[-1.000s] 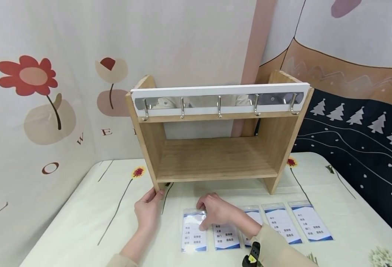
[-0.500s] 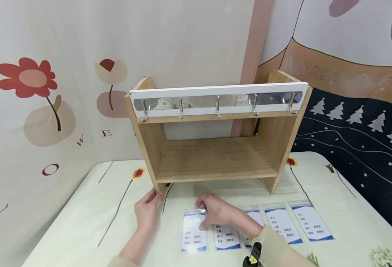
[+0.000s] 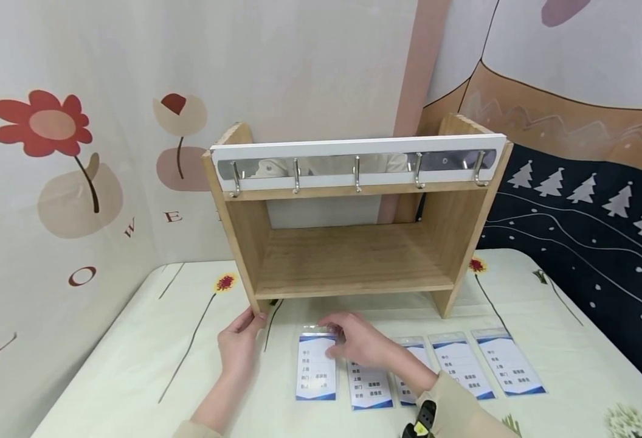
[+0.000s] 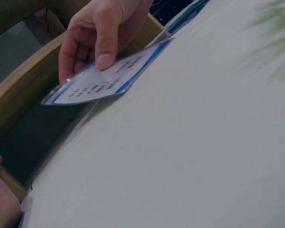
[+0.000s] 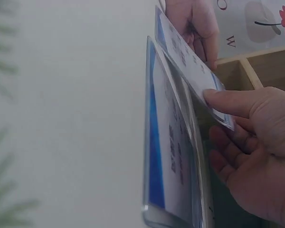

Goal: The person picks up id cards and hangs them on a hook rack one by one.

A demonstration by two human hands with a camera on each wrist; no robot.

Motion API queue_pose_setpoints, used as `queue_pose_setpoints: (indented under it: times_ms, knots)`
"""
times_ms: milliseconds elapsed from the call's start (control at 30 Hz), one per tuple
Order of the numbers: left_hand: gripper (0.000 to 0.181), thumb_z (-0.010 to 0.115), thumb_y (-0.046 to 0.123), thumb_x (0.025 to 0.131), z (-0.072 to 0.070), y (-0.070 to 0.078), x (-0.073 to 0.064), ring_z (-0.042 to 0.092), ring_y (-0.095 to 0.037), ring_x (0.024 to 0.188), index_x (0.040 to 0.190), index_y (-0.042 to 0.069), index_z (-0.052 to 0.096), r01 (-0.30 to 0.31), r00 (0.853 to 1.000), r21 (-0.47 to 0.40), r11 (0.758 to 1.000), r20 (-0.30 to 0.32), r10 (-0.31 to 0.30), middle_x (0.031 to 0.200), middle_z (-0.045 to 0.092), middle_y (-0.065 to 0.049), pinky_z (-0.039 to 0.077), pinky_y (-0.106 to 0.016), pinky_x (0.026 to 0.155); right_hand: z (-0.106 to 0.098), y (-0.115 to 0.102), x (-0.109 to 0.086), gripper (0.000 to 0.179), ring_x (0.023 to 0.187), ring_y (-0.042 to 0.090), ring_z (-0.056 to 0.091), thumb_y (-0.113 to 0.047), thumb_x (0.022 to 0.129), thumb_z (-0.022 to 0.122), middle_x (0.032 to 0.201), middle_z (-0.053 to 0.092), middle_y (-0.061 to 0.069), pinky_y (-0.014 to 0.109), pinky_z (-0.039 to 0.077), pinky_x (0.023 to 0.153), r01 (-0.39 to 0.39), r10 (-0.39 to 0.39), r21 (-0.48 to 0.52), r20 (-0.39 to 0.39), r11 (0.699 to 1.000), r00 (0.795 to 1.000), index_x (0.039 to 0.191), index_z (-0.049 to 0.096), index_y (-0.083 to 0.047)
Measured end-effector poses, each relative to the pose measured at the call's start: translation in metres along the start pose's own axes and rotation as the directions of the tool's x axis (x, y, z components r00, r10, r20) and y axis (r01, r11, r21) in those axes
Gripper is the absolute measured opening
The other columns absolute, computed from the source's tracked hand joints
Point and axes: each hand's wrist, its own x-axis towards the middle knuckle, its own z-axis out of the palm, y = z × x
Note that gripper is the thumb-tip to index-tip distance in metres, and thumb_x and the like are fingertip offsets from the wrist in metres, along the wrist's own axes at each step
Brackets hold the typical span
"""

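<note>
My right hand pinches the upper right part of a clear-sleeved name badge, thumb on its printed face. In the left wrist view that badge is raised at a slant off the cloth. The right wrist view has the same badge tilted above its neighbour. My left hand grips the bottom front corner of the wooden rack on its left side, thumb and fingers about the panel. The second badge lies flat, its top hidden by my right hand.
More badges lie in a row to the right, one partly under my right forearm. Across the rack's top front runs a white rail with several metal hooks. A printed curtain stands behind the cloth-covered table.
My right hand has moved slightly up and lifted the leftmost badge off the cloth, closer to the rack. My left hand stays at the rack's corner.
</note>
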Motion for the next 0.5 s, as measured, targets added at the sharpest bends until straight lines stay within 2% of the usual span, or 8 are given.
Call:
queue_pose_setpoints:
  times_ms: [100,300,500]
  knots:
    - [0.042,0.07,0.01,0.096,0.0,0.0,0.001,0.067,-0.011,0.105,0.135,-0.005,0.062,-0.005,1.0,-0.003,1.0,-0.003,0.005,0.128,0.063,-0.026,0.049,-0.009,0.082,-0.002,-0.002,0.0,0.05,0.091,0.012,0.057,0.002,0.085,0.079,0.104,0.063,-0.001,0.028,0.053,0.082,0.026,-0.024,0.04,-0.041,0.999,0.999,0.133,0.064,0.0]
    - [0.042,0.07,0.01,0.096,-0.001,0.0,0.001,0.067,-0.009,0.104,0.134,-0.005,0.062,-0.007,1.0,-0.001,1.0,0.001,0.007,0.128,0.063,-0.027,0.049,-0.009,0.081,-0.007,-0.007,-0.002,0.045,0.099,0.019,0.061,0.003,0.092,0.071,0.114,0.065,0.005,0.027,0.054,0.081,0.043,-0.035,0.079,-0.102,0.996,0.994,0.135,0.062,-0.003]
    - [0.042,0.07,0.01,0.096,-0.001,-0.001,0.0,0.067,-0.008,0.102,0.134,-0.006,0.062,-0.008,1.0,-0.029,1.0,0.003,0.008,0.128,0.062,-0.028,0.049,-0.009,0.081,-0.012,-0.008,-0.001,0.042,0.097,0.02,0.063,0.005,0.095,0.066,0.116,0.066,0.009,0.027,0.056,0.079,0.069,-0.049,0.127,-0.161,0.989,0.986,0.136,0.062,-0.004]
